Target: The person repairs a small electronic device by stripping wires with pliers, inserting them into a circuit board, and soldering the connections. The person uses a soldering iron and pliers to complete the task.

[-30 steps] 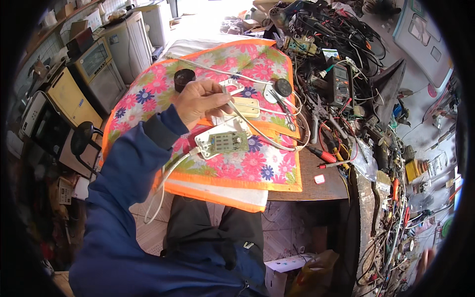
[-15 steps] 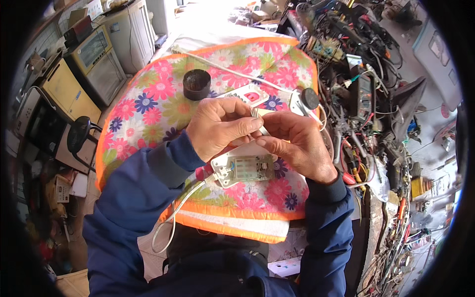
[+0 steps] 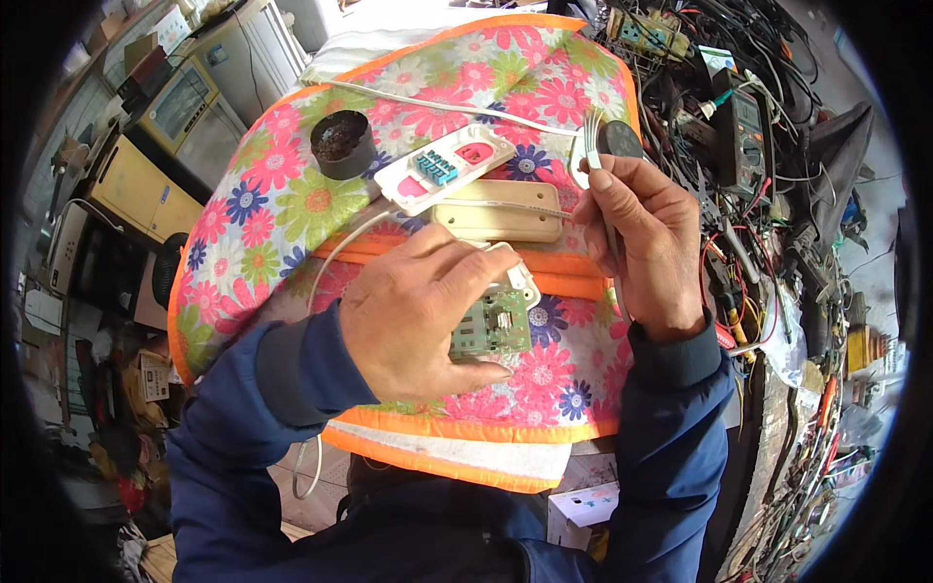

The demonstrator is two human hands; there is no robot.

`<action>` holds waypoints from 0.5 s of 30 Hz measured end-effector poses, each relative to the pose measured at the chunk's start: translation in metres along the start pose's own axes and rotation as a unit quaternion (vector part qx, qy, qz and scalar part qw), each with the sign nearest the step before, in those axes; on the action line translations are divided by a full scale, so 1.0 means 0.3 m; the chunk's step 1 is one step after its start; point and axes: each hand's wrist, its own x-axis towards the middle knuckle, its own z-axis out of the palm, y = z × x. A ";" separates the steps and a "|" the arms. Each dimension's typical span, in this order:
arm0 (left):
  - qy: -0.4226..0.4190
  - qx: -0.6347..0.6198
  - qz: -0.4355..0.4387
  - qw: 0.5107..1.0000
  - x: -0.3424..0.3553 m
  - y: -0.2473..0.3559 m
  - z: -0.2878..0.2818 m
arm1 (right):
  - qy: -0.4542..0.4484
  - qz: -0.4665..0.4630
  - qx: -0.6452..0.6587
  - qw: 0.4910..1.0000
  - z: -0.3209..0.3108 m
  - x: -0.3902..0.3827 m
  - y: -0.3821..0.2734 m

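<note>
- right hand point(image 3: 651, 233) has thumb and fingertips pinched on a cable end point(image 3: 592, 141), its pale strands fanned out and poking up past the fingers; can't tell from here if they're bare metal
- the relation that matters imo: the green circuit board point(image 3: 510, 325) sits down and to the left of those pinching fingers, well apart, and the strands point away from it
- board's long axis runs roughly left to right, the cable end stands nearly upright, so they're about crosswise
- left hand point(image 3: 418, 316) is way nearer the board, spread over its left end, thumb by the near edge; can't tell if it's gripping or just resting
- bit of white casing point(image 3: 526, 282) peeks out at the board's far right corner
- containers: black cup point(image 3: 350, 165) has dark crusty stuff inside, and the slanted white shell point(image 3: 501, 146) holds a blue block point(image 3: 433, 167) and red pieces point(image 3: 474, 153)
- cream cover point(image 3: 501, 225) lies beyond the board on the flowery cloth point(image 3: 311, 204), thin cable across it
</note>
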 end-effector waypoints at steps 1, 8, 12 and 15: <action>0.002 0.008 0.004 1.000 0.001 0.006 0.006 | -0.002 -0.002 -0.005 1.000 -0.002 0.001 0.001; -0.011 -0.117 -0.053 0.992 -0.006 0.000 -0.011 | 0.000 -0.015 -0.006 1.000 0.015 -0.007 0.015; -0.031 -0.294 -0.162 0.941 -0.012 -0.043 -0.068 | -0.001 -0.003 0.001 1.000 0.031 -0.023 0.001; -0.047 -0.361 -0.230 0.903 -0.012 -0.061 -0.114 | -0.021 0.005 0.005 1.000 0.041 -0.032 -0.005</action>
